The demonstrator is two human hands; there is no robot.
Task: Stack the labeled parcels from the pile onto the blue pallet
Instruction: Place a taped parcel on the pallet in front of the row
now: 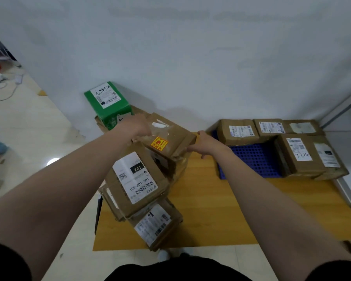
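Observation:
A brown parcel with a yellow-and-red sticker [166, 138] sits tilted on top of the pile. My left hand [139, 126] grips its far left edge and my right hand [206, 144] grips its right end. Below it lies a parcel labelled 102 [136, 179], and nearer me another labelled parcel [156, 224]. To the right, the blue pallet [253, 157] carries several brown labelled parcels along its back and right side, such as one at the back left [238, 131] and one at the right [300, 155].
A green box with a white label [107, 102] stands against the white wall behind the pile. The pile and pallet rest on a tan floor mat [221, 209]. A metal rail [349, 195] runs along the right. Cables lie on the floor at far left.

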